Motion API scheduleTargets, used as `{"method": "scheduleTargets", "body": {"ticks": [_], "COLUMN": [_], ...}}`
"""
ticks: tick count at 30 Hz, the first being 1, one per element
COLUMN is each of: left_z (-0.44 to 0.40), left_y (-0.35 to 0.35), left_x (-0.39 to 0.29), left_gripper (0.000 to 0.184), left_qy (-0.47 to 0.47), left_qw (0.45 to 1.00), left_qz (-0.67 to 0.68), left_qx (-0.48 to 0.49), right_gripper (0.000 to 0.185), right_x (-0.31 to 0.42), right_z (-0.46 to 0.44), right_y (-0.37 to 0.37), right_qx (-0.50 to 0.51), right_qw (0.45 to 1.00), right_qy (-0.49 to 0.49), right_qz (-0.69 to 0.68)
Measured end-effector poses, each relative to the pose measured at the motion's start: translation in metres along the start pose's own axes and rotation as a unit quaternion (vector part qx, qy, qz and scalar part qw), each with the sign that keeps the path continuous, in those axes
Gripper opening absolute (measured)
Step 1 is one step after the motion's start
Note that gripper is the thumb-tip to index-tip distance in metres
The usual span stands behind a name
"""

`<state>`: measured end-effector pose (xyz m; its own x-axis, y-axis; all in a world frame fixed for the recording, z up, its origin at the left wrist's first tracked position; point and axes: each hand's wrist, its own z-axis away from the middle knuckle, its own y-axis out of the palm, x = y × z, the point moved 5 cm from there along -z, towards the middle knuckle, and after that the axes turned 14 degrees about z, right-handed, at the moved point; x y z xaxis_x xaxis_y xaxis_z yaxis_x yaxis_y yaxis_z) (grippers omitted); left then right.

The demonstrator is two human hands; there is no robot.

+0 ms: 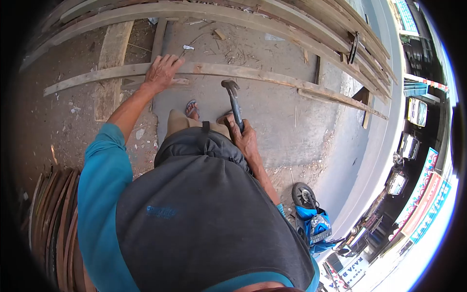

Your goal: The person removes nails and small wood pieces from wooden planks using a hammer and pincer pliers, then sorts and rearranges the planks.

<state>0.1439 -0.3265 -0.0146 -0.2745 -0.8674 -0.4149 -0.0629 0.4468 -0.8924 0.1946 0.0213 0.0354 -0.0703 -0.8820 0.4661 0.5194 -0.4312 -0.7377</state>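
A claw hammer point(234, 103) is upright in my right hand point(244, 137), its head pointing away from me and its handle in my wrapped fingers. My left hand point(163, 72) rests on a long, narrow wooden strip point(233, 71), fingers curled over its far edge. The strip runs across the view in front of my feet. A short wood piece point(181, 81) lies against its near side, just by my left hand. The hammer head is close to the strip's near edge, apart from it.
A stack of long boards point(272, 24) spans the far side. A wide plank point(114, 63) lies under the strip at left. More boards point(56, 219) stand at lower left. A blue motorbike point(314, 221) is at lower right, near the road point(360, 185).
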Motion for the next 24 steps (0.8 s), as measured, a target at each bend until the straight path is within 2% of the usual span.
{"method": "scheduleTargets", "body": {"ticks": [1, 3, 7, 9, 13, 15, 19, 21, 22, 24], "left_z": [-0.001, -0.005, -0.014, -0.017, -0.022, -0.027, -0.043, -0.045, -0.042, -0.03], "left_y": [0.003, 0.014, 0.005, 0.001, 0.002, 0.001, -0.016, -0.023, -0.021, -0.019], "left_x": [0.001, 0.01, 0.002, 0.001, 0.012, 0.017, 0.017, 0.02, 0.018, 0.019], "left_gripper": [0.071, 0.073, 0.07, 0.077, 0.077, 0.075, 0.079, 0.083, 0.083, 0.082], "left_qy": [0.019, -0.038, -0.026, -0.055, -0.061, -0.066, -0.05, -0.058, -0.058, -0.094], "left_qw": [1.0, 0.996, 0.993, 0.991, 0.987, 0.982, 0.983, 0.993, 0.993, 0.994], "left_qz": [0.005, -0.035, -0.051, -0.023, -0.012, 0.04, 0.041, 0.053, 0.052, -0.023], "left_qx": [0.002, 0.069, 0.102, 0.122, 0.15, 0.172, 0.174, 0.089, 0.09, 0.04], "right_gripper": [0.048, 0.048, 0.054, 0.056, 0.049, 0.05, 0.058, 0.051, 0.051, 0.05], "right_x": [-0.015, -0.035, -0.059, -0.061, -0.069, -0.068, -0.083, -0.081, -0.079, -0.076], "right_z": [0.008, 0.022, 0.031, 0.038, 0.042, 0.048, 0.046, 0.044, 0.044, 0.045], "right_y": [0.005, 0.011, 0.018, 0.016, 0.018, 0.017, 0.029, 0.029, 0.026, 0.024], "right_qx": [0.021, -0.003, -0.064, -0.09, -0.069, -0.046, -0.082, -0.038, -0.038, -0.034], "right_qw": [0.999, 0.999, 0.993, 0.988, 0.987, 0.988, 0.987, 0.991, 0.991, 0.988], "right_qy": [0.03, 0.048, 0.069, 0.091, 0.121, 0.135, 0.111, 0.114, 0.114, 0.127], "right_qz": [-0.008, -0.021, -0.077, -0.083, -0.078, -0.06, -0.081, -0.06, -0.061, -0.078]}}
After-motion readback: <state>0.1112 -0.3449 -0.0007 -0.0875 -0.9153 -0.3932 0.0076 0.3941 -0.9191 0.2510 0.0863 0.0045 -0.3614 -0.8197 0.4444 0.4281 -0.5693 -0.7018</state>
